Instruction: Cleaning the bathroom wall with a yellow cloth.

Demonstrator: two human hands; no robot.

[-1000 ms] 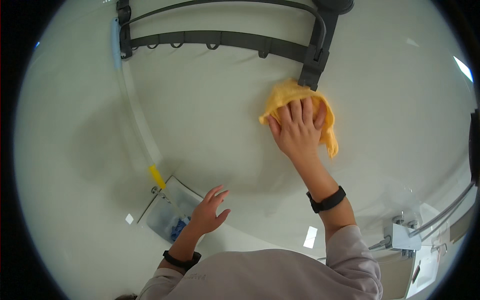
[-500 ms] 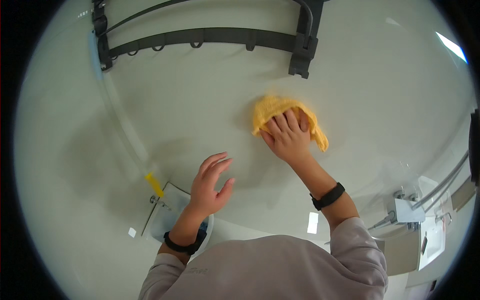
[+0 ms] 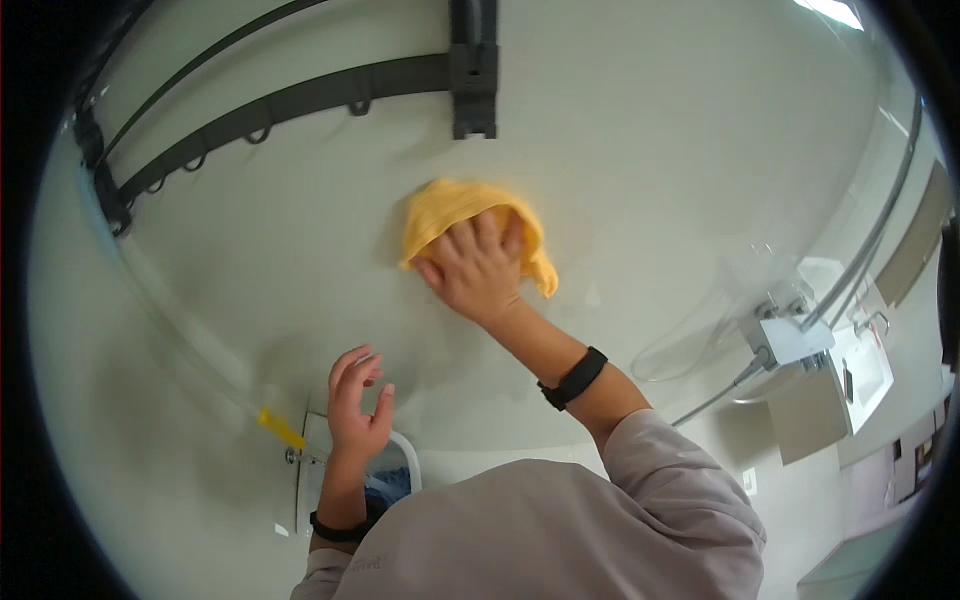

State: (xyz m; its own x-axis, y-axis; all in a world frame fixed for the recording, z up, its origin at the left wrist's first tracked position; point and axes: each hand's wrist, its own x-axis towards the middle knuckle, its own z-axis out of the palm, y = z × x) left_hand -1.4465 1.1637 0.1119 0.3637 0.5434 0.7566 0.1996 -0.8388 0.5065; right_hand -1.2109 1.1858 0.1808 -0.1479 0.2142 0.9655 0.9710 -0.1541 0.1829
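My right hand (image 3: 478,272) presses a yellow cloth (image 3: 445,203) against the smooth pale wall (image 3: 620,220). Its fingers reach under a fold of the cloth, so the fingertips are partly covered. One corner of the cloth hangs to the right of the hand. My left hand (image 3: 358,412) is held lower and to the left, away from the cloth, with fingers loosely curved and apart and nothing in them. Black bands circle both wrists.
A dark grey rack (image 3: 473,95) with hooks is fixed above the cloth. Low left are a yellow stick end (image 3: 281,428) and a white fixture (image 3: 405,450) holding blue material (image 3: 388,486). A shower mixer (image 3: 793,342) with hose and a washbasin (image 3: 868,375) stand at right.
The view has swung to the right, so rack and cloth appear farther left. My right hand stays on the cloth, which is slightly farther right under the rack's bracket. My left hand has lowered.
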